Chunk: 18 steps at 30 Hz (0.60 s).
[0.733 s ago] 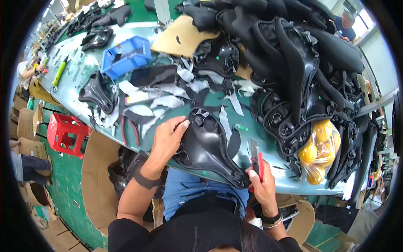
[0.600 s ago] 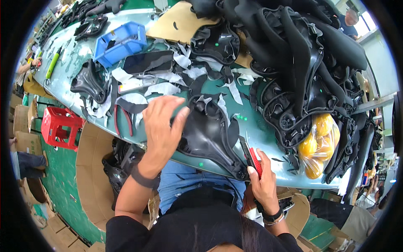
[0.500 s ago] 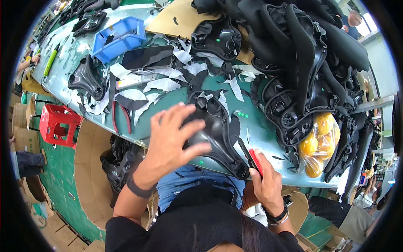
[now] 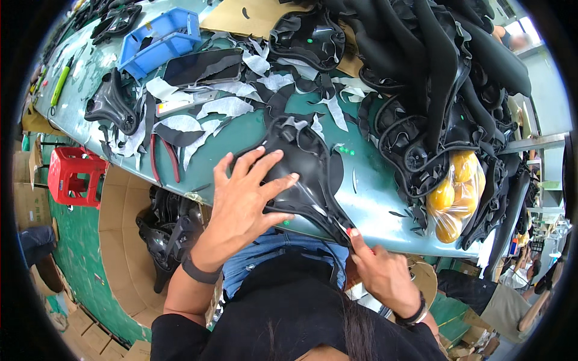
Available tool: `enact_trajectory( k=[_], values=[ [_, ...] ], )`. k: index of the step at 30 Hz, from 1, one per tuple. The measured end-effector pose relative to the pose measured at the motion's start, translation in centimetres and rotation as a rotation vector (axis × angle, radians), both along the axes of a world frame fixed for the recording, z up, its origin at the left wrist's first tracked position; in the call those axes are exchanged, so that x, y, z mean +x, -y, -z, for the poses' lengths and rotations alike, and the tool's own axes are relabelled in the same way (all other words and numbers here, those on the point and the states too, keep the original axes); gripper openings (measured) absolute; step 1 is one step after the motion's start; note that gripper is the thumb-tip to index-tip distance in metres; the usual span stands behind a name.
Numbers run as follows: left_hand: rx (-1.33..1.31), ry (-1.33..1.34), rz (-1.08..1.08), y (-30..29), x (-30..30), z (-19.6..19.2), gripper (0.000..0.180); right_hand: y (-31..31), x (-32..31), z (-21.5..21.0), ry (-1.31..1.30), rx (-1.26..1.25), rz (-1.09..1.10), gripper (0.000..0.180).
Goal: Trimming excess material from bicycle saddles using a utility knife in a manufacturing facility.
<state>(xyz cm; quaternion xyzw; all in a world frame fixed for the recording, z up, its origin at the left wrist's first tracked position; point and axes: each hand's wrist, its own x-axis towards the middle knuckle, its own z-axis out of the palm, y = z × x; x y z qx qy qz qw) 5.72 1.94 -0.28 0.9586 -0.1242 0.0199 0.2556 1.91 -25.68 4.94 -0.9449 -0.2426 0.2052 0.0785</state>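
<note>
At the far left a red plastic stool (image 4: 72, 175) is standing on the green floor beside an open cardboard box (image 4: 120, 240) that is holding more black saddle parts (image 4: 171, 231). On the table (image 4: 373, 198) above, a blue bin (image 4: 158, 43), red-handled pliers (image 4: 164, 157) and pale and black offcuts (image 4: 223, 108) are lying scattered, crowding the space just behind the work.

The left hand (image 4: 247, 198) is lying open, fingers spread, pressing flat on the wide end of a black bicycle saddle (image 4: 307, 174) that is sitting at the near table edge, narrow nose pointing toward the person. The right hand (image 4: 379, 271) is pinching the edge of the saddle's cover at the nose with thumb and forefinger; whether it is also holding a tool cannot be told.

To the right a big heap of black saddles (image 4: 433, 78) is crowding the table, with a clear bag of yellow-orange fruit (image 4: 451, 192) lying against it.

Compared with half a second earlier, the left hand has settled flat on the saddle instead of hovering raised, and the red tool at the right hand is no longer showing.
</note>
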Motion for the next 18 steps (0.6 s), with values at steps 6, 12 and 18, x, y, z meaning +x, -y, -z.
enact_trajectory(
  k=[6,12,18],
  values=[
    [0.087,0.07,-0.008,2.4,-0.4,-1.7,0.057,1.9,1.1,1.7,0.048,0.56,0.444,0.05],
    [-0.071,0.223,-0.055,0.8,0.8,-2.1,0.053,0.3,1.5,3.2,0.282,0.664,0.177,0.047],
    [-0.15,-0.082,0.112,-2.7,0.5,-0.1,0.052,-2.4,4.0,2.0,0.083,0.385,-0.084,0.049]
  ],
)
